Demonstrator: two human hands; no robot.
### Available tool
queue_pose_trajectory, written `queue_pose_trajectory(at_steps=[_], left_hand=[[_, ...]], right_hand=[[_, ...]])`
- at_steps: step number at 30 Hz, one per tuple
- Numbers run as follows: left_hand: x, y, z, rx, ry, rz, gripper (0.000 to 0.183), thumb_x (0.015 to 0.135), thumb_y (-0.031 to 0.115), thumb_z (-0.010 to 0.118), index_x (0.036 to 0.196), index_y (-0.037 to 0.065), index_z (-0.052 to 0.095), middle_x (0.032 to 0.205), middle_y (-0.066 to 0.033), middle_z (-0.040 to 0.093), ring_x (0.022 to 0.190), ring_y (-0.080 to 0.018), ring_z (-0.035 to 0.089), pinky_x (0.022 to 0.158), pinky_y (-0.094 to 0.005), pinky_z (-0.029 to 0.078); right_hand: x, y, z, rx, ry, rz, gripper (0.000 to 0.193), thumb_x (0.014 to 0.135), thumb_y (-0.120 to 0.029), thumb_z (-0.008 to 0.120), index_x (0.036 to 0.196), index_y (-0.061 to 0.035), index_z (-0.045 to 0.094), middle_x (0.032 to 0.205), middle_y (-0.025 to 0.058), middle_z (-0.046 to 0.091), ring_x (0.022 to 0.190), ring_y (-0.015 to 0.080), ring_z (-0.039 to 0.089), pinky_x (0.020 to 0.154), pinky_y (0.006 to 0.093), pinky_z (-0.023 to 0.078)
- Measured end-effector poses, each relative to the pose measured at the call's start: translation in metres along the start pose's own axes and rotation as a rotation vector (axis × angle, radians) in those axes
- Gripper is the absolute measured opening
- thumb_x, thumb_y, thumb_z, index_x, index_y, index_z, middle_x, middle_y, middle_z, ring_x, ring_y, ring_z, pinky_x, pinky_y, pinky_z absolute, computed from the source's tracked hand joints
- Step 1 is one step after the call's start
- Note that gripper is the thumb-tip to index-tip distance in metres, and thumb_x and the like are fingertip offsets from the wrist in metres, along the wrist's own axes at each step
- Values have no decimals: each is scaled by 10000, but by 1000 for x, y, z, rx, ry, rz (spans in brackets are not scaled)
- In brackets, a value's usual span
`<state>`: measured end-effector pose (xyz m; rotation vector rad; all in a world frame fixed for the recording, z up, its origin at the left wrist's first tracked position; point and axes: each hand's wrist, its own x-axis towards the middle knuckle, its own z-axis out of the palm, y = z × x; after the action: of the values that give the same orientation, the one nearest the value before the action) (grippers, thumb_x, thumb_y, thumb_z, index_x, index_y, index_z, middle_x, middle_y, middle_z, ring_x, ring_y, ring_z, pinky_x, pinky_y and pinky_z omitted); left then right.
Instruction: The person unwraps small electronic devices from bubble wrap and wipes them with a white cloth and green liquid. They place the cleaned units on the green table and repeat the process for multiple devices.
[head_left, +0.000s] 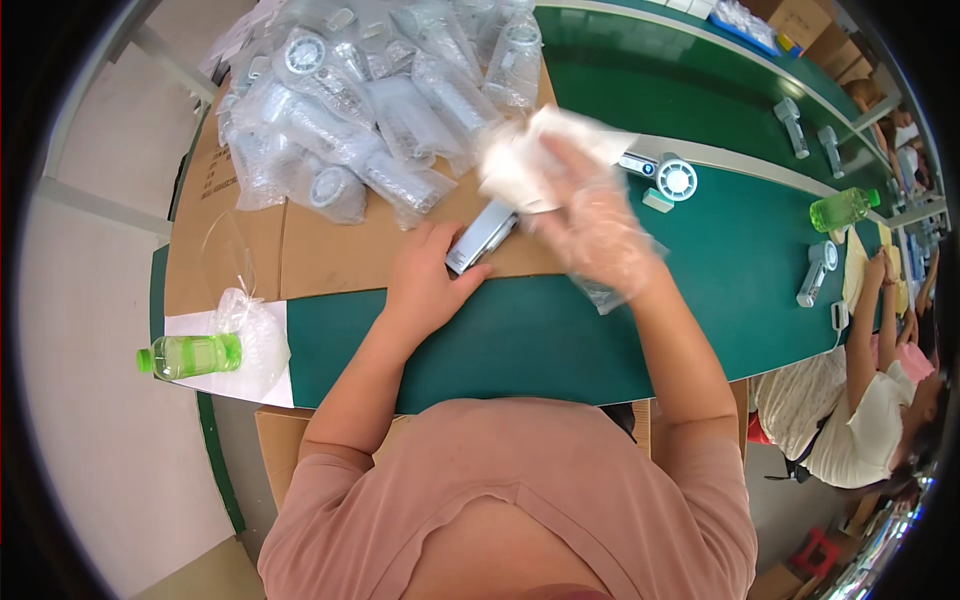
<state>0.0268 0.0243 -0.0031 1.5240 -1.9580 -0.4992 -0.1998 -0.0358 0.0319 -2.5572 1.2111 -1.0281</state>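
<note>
My left hand [425, 275] is closed round a grey-blue handheld fan [484, 236], pressing it down on the cardboard sheet [380, 254]. The fan's far end is hidden behind a white cloth or wad of tissue [512, 166]. That cloth is gripped in my right hand [603, 235], which wears a clear plastic glove and is smeared by motion just above the fan. Beyond my right hand, another handheld fan [677, 178] with a round white grille lies on the green table [450, 345]. A small green and white block [657, 201] sits beside it.
Handheld fans in bubble bags [345, 115] are heaped at the far left. A green bottle [195, 356] lies on white paper, next to a clear plastic bag [255, 335]. To the right are another green bottle [842, 210], a fan [818, 272] and a co-worker [850, 430].
</note>
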Motion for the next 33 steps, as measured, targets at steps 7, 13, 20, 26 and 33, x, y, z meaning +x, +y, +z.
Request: queue_pose_trajectory(at_steps=[7,13,20,26,33], left_hand=[[-5,-4,4,92,25,26,478,669,215,791,1054,9,596,890,-148,553,849,-332,542,725,-414,448],[-5,-17,19,161,106,136,442,657,194,774,996,22,549,893,-141,532,849,-338,525,712,-434,417],[-11,-4,26,97,49,212,447,689,148,757,1049,7,532,954,-167,526,869,-361,516,734,-431,424],[-12,20,35,-68,-63,182,433,743,159,728,1085,5,512,981,-175,525,892,-362,524,747,-418,441],[-13,48,50,-909,-421,-245,294,932,283,559,1078,30,520,890,-53,568,748,-148,544,706,-289,453]], right_hand=[[46,-24,1,185,-195,535,619,835,-451,591,1194,52,554,1120,284,598,1095,396,556,942,419,424],[36,-19,54,-8,-205,355,572,773,-411,642,1124,37,585,914,246,647,872,385,623,791,441,478],[-7,2,35,789,60,897,466,851,-348,605,1123,30,586,952,190,661,854,301,655,739,369,516],[-35,7,21,1906,326,1188,335,968,-282,422,1188,-62,548,1111,89,610,985,241,624,855,444,524],[-36,-1,35,2090,375,902,347,983,-286,371,1210,-80,533,1161,68,598,1051,232,590,911,422,486]])
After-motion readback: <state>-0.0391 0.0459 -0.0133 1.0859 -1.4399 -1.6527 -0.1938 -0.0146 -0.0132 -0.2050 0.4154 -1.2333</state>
